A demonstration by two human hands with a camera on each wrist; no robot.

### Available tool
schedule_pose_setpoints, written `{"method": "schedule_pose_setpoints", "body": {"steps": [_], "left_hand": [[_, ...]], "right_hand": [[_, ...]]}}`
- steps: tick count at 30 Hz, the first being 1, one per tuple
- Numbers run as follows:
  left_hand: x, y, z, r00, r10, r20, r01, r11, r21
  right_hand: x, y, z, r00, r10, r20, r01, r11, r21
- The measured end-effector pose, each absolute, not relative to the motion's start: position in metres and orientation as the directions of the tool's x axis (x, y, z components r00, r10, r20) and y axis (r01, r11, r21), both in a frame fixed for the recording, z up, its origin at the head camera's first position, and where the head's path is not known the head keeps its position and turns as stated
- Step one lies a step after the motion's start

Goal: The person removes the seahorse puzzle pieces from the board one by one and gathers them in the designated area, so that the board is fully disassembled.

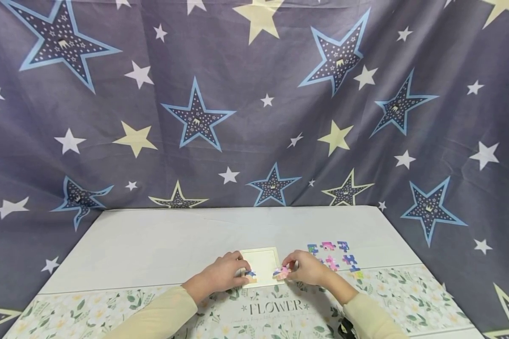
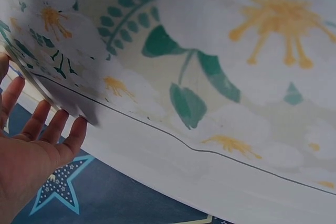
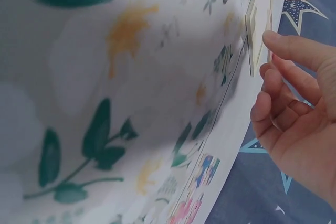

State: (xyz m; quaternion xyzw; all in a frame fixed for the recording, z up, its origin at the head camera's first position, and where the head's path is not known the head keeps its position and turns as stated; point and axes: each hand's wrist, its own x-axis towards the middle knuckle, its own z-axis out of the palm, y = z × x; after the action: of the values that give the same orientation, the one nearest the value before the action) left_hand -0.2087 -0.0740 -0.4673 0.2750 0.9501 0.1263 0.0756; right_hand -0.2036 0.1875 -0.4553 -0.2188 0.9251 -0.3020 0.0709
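Note:
A shallow cream puzzle tray [image 1: 259,260] lies on the table in front of the person. At its lower left corner sits a blue and peach puzzle piece [image 1: 250,278]. The left hand [image 1: 220,274] holds the tray's left side; in the left wrist view the hand's [image 2: 39,140] fingertips rest along the tray edge, and the thumb is mostly hidden. At the lower right corner, thumb and forefinger of the right hand [image 1: 308,269] pinch a pink puzzle piece [image 1: 282,273]. In the right wrist view, that hand [image 3: 302,98] largely covers the piece.
Several loose puzzle pieces [image 1: 331,262] lie to the right of the tray, beyond the right hand. A floral cloth [image 1: 254,318] covers the table's near part. The white tabletop [image 1: 186,240] reaches back to a starry curtain [image 1: 254,141]. A black object [image 1: 346,328] lies beside the right sleeve.

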Motion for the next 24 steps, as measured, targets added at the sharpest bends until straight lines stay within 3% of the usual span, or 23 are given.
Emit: {"method": "schedule_pose_setpoints", "body": {"steps": [24], "left_hand": [[-0.208, -0.075, -0.467, -0.839, 0.54, -0.074, 0.502, 0.819, 0.278]], "right_hand": [[-0.196, 0.224, -0.45, -0.898, -0.439, 0.013, -0.367, 0.733, -0.572]]}}
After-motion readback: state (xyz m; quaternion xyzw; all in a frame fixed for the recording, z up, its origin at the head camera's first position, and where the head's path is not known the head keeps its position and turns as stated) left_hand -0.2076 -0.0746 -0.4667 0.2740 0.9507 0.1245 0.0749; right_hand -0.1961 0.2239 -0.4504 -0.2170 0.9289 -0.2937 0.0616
